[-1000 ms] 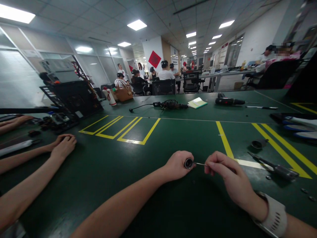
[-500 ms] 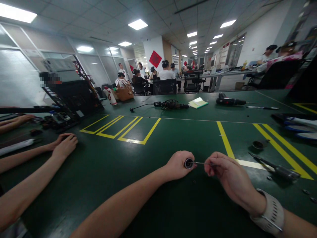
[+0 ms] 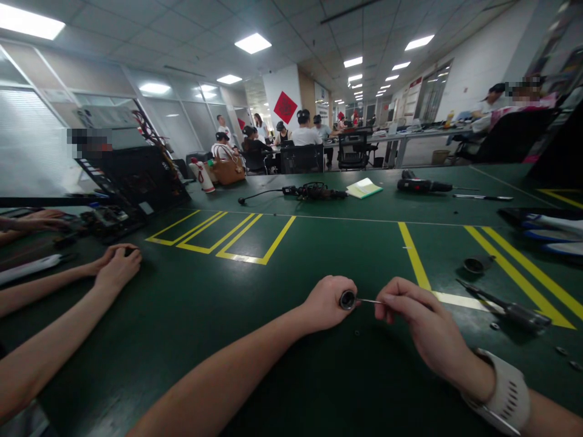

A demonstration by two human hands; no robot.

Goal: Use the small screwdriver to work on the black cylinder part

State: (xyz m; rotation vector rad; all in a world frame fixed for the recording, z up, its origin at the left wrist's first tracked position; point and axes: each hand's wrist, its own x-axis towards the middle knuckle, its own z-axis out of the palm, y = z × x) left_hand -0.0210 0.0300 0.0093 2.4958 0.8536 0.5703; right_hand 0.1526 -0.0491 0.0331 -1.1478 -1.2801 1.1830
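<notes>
In the middle of the head view, my left hand [image 3: 328, 304] is closed around a dark hollow cylindrical part [image 3: 347, 300], its round open end facing me. My right hand [image 3: 407, 306] pinches a thin metal rod [image 3: 370, 301], whose far tip reaches the right side of the cylinder's mouth; the rod's other end is hidden in my fingers. A small dark ring [image 3: 357, 332] lies on the green table [image 3: 255, 376] just below my hands. To the right lie a dark tool body with a thin shaft [image 3: 523, 315] and a short metal sleeve [image 3: 478, 264].
Small nuts or washers [image 3: 494, 326] lie at the right. Farther back are a black power tool [image 3: 423, 183], a pen [image 3: 483, 197], a notepad [image 3: 364, 188] and a cabled device [image 3: 314, 192]. Another person's hands [image 3: 119, 264] rest on the table at the left.
The rod and my right hand have shifted slightly; the rod's tip now shows less inside the cylinder's mouth. My left hand keeps its grip in nearly the same place.
</notes>
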